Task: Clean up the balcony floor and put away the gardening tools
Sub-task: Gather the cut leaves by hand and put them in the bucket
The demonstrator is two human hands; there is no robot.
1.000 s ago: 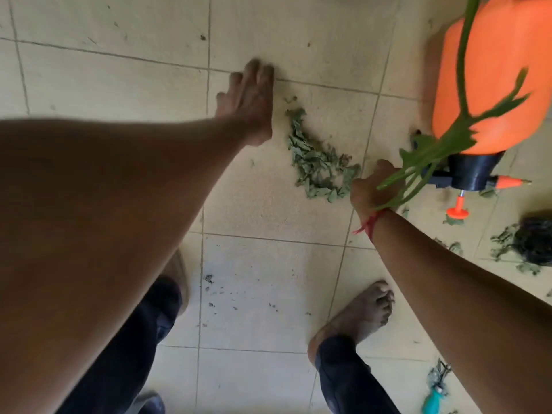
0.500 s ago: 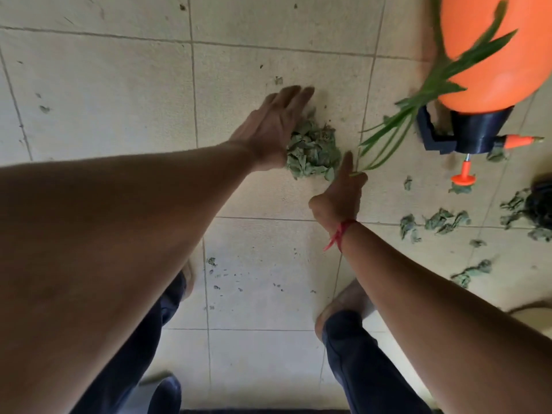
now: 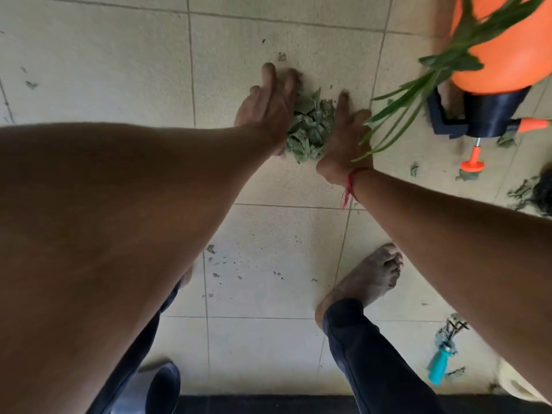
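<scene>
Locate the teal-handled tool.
In the head view the tool lies on the floor at lower right, right of the bare foot, leaf scraps around its prongs.

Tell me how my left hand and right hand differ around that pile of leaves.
The left hand is open with straight fingers, holding nothing; the right hand grips green stalks with one finger stretched out. The right wrist wears a red thread; the left shows none. Both press against the leaf pile, one on each side.
</scene>
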